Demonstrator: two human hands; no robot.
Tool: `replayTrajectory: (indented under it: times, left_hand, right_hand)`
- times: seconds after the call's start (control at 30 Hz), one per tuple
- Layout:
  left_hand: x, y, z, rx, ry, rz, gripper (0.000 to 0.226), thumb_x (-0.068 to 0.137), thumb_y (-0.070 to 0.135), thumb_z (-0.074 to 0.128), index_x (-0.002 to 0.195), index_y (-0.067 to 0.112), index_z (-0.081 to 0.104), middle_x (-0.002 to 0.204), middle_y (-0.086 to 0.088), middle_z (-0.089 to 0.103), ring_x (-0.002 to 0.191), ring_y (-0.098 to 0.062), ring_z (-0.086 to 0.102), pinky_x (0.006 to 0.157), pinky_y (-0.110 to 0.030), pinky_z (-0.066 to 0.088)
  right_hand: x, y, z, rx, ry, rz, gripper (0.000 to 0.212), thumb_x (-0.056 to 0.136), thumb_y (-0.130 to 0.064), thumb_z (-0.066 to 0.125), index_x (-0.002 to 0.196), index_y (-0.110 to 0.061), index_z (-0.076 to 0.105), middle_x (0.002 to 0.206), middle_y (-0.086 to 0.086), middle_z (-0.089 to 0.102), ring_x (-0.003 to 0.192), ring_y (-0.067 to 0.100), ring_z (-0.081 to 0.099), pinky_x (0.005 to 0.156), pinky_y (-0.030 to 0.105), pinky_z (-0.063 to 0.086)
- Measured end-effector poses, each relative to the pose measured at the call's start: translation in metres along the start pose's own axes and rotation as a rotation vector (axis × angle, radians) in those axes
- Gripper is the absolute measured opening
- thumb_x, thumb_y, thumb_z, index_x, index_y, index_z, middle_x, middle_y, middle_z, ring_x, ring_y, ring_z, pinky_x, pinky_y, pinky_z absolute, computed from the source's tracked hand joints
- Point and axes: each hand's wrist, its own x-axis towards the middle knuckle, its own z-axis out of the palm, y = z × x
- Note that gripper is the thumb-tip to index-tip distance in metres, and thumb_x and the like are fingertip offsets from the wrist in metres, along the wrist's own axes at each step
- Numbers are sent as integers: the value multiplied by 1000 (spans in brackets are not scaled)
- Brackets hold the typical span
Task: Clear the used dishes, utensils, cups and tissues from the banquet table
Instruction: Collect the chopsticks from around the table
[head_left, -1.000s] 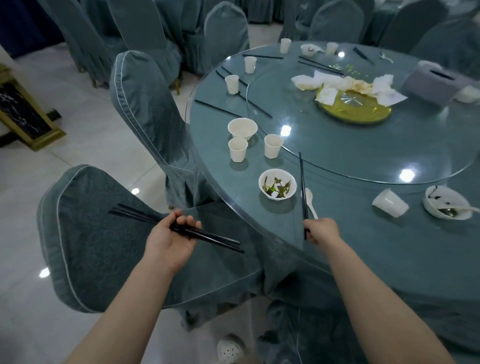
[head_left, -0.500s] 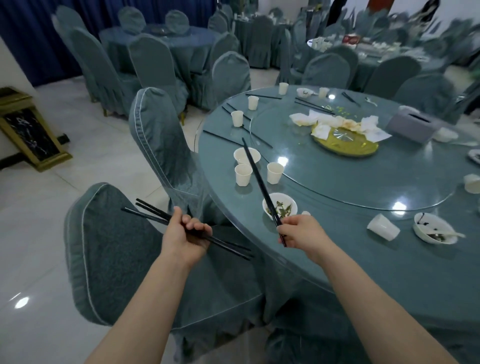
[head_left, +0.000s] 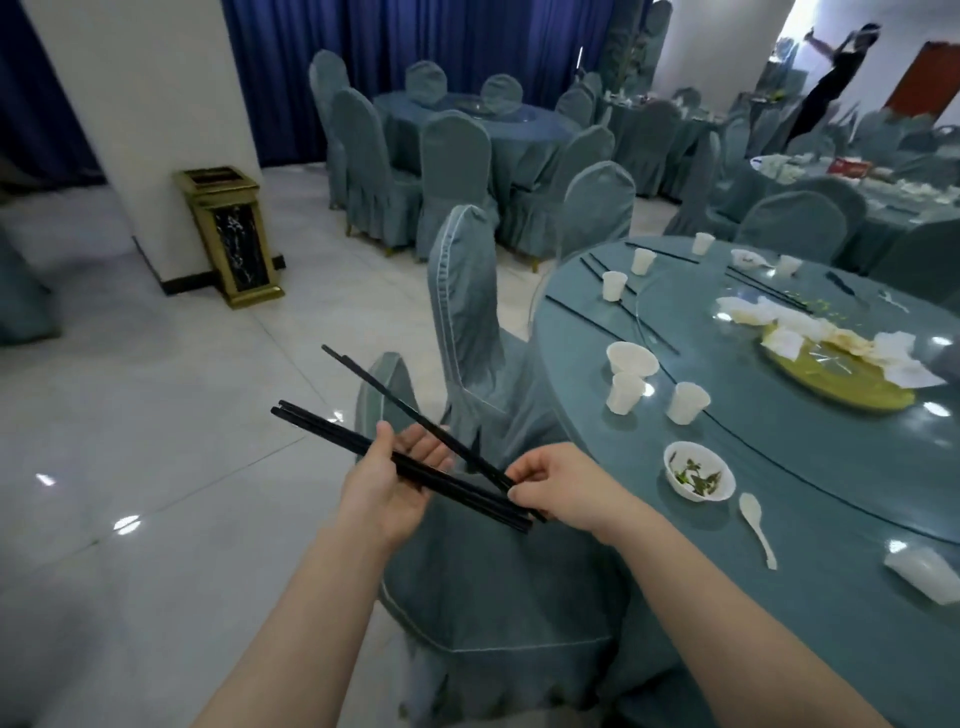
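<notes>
Both hands hold black chopsticks over a chair beside the banquet table.

The left hand (head_left: 387, 480) lies palm up, thumb pressing a bundle of chopsticks (head_left: 332, 435) pointing toward 10 o'clock. The right hand (head_left: 558, 491) pinches the near end of another pair (head_left: 395, 397), crossing the bundle. At 3 o'clock on the table (head_left: 810, 540) lie a bowl (head_left: 698, 470), spoon (head_left: 757, 527), cups (head_left: 687, 402) and tissues (head_left: 831, 338).

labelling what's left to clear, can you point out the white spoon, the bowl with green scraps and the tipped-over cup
white spoon (head_left: 757, 527), head view, on the handle near the scoop
bowl with green scraps (head_left: 698, 491), head view, on the near white rim
tipped-over cup (head_left: 922, 574), head view, on its side wall
</notes>
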Motion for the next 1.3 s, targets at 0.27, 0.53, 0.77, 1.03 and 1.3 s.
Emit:
replayTrajectory:
  times: [0.27, 0.53, 0.77, 1.03, 1.3]
  left_hand:
    - [-18, 95, -97, -29, 122, 94, 47, 103, 43, 30, 107, 6, 59, 100, -10, 71, 88, -21, 68, 69, -31, 50]
    - [-5, 171, -190, -216, 343, 203, 36, 105, 30, 34, 91, 6, 58, 89, -8, 65, 80, -24, 66, 70, -36, 52]
    - [42, 253, -248, -321, 451, 249, 30, 104, 25, 38, 88, 6, 55, 90, -8, 62, 82, -26, 65, 72, -36, 51]
    - [139, 371, -264, -231, 421, 296, 28, 105, 21, 33, 97, 5, 55, 99, -12, 65, 91, -27, 64, 78, -37, 49]
    - [249, 465, -259, -260, 361, 242, 28, 105, 23, 32, 98, 9, 55, 100, -9, 68, 90, -24, 66, 70, -35, 50]
  right_hand:
    - [48, -77, 106, -147, -234, -102, 10, 77, -8, 63, 80, -8, 72, 65, 1, 65, 56, 9, 53, 58, 25, 43]
    - [110, -133, 198, -100, -290, -154, 15, 80, -14, 71, 74, -27, 72, 68, -9, 70, 61, -1, 60, 63, 15, 48]
    - [202, -178, 259, -103, -357, -188, 20, 79, -14, 70, 69, -31, 74, 70, -1, 72, 60, 2, 59, 60, 19, 49]
    - [350, -253, 303, -67, -417, -264, 24, 74, -19, 70, 71, -42, 76, 66, -11, 70, 58, -1, 56, 57, 14, 46]
    - [465, -298, 291, 94, -285, -168, 11, 86, -22, 64, 87, -29, 73, 77, -14, 73, 68, -2, 64, 59, 11, 47]
